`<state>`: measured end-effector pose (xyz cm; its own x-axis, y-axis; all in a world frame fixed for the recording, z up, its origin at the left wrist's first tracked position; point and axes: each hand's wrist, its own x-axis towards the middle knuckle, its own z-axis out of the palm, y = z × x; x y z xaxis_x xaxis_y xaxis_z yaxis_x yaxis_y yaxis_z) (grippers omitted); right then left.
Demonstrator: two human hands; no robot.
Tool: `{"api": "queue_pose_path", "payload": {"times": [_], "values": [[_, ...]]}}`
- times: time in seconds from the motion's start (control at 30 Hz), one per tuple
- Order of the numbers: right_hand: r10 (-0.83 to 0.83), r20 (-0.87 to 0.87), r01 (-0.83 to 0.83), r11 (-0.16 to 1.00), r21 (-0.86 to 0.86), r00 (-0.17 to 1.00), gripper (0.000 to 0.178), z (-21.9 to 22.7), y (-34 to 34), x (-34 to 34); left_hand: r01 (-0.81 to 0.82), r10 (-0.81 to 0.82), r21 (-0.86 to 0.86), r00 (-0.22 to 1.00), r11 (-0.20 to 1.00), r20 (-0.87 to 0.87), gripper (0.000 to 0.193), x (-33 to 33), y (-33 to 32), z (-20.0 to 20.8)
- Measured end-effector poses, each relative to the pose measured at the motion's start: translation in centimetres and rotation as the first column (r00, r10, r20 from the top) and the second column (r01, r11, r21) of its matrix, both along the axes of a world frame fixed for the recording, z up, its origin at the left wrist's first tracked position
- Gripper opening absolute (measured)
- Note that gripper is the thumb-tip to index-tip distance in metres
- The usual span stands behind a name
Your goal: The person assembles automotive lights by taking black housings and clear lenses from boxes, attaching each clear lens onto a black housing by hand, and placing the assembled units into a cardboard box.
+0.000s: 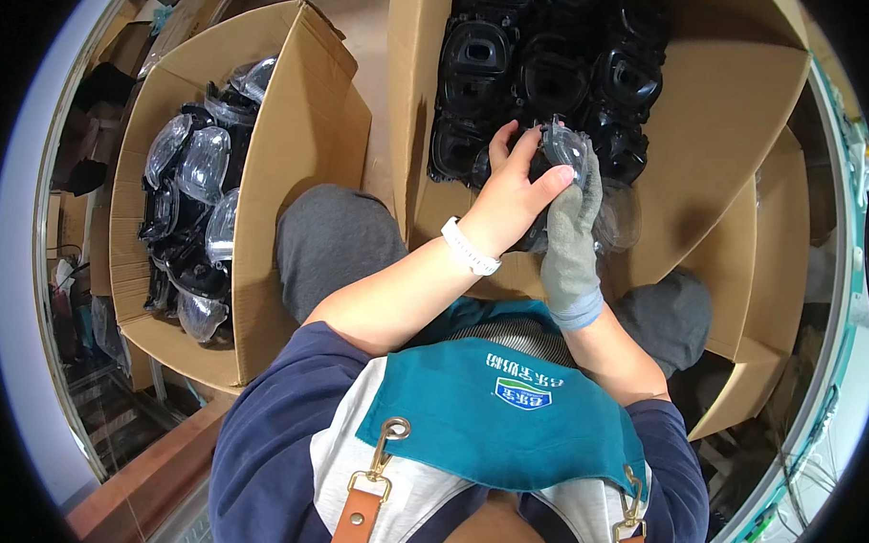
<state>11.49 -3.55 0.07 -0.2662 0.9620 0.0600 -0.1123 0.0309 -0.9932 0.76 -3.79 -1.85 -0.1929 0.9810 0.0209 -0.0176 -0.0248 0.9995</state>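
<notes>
Before me, over the near side of a large cardboard box, my two hands hold a clear, curved plastic lamp cover (566, 144). My left hand (522, 187), bare with a white band at the wrist, has its thumb on the cover and its fingers bent around the far side. My right hand (573, 219), in a grey glove, grips it from the right; its fingers are partly hidden. Under and beyond my hands, rows of black lamp housings (552, 76) fill the box. Another clear cover (619, 217) shows just right of the glove.
The large cardboard box (725, 99) rises in front and to the right, its wall close to my right forearm. At left stands a second cardboard box (300, 133) with several clear-covered black lamps (204, 165). My knees (338, 237) flank the near side. More cardboard (774, 250) stands at right.
</notes>
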Motion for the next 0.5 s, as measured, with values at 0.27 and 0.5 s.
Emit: {"api": "queue_pose_path", "payload": {"times": [0.27, 0.5], "values": [[0.173, -0.152, -0.188, 0.979, -0.085, 0.973, 0.059, -1.3, 1.1, 1.3, -0.057, 0.041, 0.078, 0.981, 0.995, 0.19, 0.062, 0.0, -0.3, -0.2], [0.166, -0.555, -0.426, 0.821, -0.38, 0.815, 0.068, -1.7, 0.5, 1.9, 0.04, -0.124, 0.196, 0.89, 0.98, 0.439, 0.058, 0.6, -0.8, 0.2]]}}
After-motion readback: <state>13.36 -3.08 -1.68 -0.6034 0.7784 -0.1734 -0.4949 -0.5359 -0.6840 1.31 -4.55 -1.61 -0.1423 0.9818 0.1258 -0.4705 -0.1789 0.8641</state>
